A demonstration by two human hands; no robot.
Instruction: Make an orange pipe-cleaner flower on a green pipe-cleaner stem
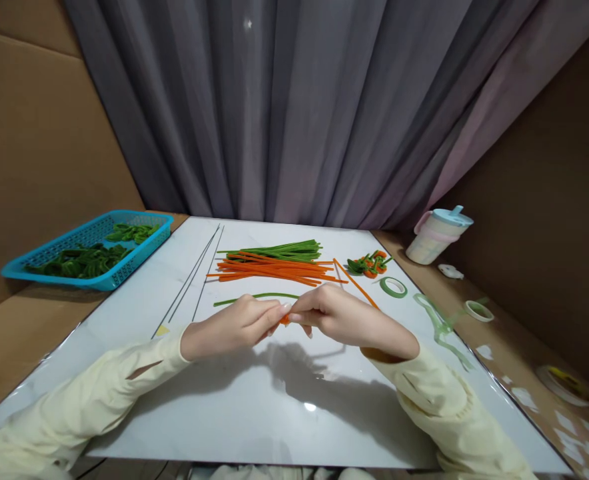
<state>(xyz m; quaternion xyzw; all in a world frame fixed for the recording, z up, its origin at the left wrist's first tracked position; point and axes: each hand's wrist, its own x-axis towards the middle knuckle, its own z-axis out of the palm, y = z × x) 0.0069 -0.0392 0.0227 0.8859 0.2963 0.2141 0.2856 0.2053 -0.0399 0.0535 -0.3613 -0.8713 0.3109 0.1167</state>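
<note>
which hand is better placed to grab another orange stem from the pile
Probably the right. The right hand sits nearer the orange stems, with one long orange stem running right beside it. The left hand pinches the same orange piece, farther away.

We've got one head-worn view only, looking forward and down across the white board, close over its near edge; the curtain closes off the far side.

A home craft corner: white work board, grey curtain, cardboard walls, tape rolls.
</note>
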